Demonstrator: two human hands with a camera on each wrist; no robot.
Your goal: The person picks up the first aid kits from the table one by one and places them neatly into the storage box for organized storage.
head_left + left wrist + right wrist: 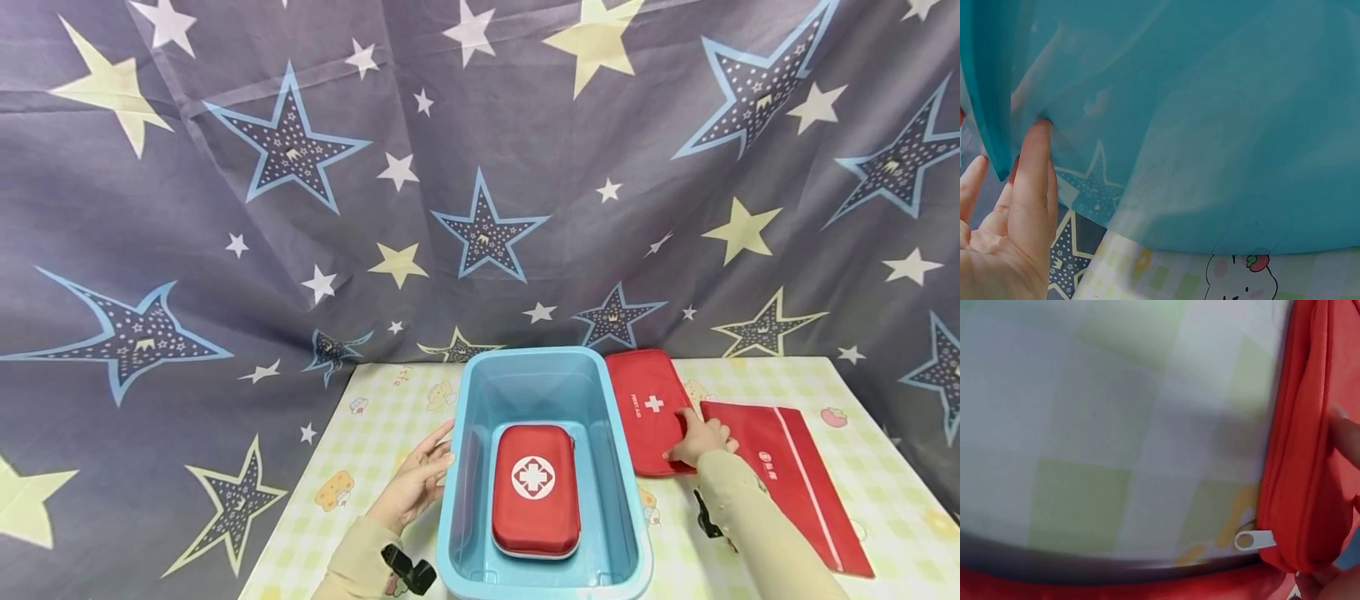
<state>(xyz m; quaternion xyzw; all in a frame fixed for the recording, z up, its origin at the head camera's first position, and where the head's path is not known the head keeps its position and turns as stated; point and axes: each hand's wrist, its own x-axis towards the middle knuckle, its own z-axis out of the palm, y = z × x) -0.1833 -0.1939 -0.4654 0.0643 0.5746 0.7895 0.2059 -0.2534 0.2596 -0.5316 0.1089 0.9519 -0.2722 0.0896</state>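
A light-blue plastic bin [633,533] stands on the table with a red hard-shell first-aid case [534,521] lying inside, white cross emblem up. My left hand [415,483] is at the bin's left side, its fingers fairly straight and touching the outer wall [1210,156] below the rim. Right of the bin lies a flat red first-aid pouch [641,417] with a small white cross. My right hand [703,439] pinches this pouch near its right edge. The pouch's zipper pull [1255,540] shows close up in the right wrist view; most of that hand is outside that view.
A larger flat red pouch [783,475] with a white stripe lies on the right, partly behind my right forearm. The table [412,400] has a green-checked cloth. A grey star-patterned curtain [360,275] hangs behind it.
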